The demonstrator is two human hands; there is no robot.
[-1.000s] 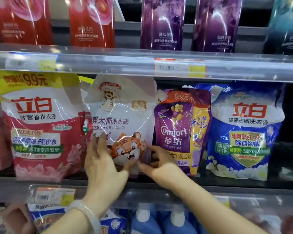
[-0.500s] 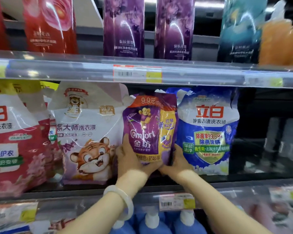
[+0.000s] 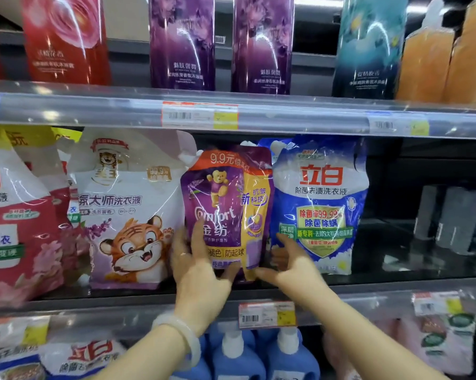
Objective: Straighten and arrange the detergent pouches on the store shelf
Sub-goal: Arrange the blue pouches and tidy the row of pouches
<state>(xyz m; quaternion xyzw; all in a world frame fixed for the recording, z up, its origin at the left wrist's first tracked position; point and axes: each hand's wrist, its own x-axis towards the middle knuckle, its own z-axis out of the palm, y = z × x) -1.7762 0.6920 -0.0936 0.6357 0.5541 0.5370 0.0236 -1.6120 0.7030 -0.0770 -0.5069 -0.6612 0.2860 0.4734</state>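
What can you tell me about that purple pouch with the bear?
The purple pouch is glossy plastic with an orange top band, a yellow side strip, a bear and "Comfort". It is roughly upright on the shelf between the tiger pouch and blue pouch, overlapping the blue one. The left hand lays straight fingers on its lower front; the right hand touches its lower right corner.

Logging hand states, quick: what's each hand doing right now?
Left hand: open, straight fingers pressing the glossy purple plastic softener pouch.
Right hand: open, spread fingers touching that pouch's lower right edge.
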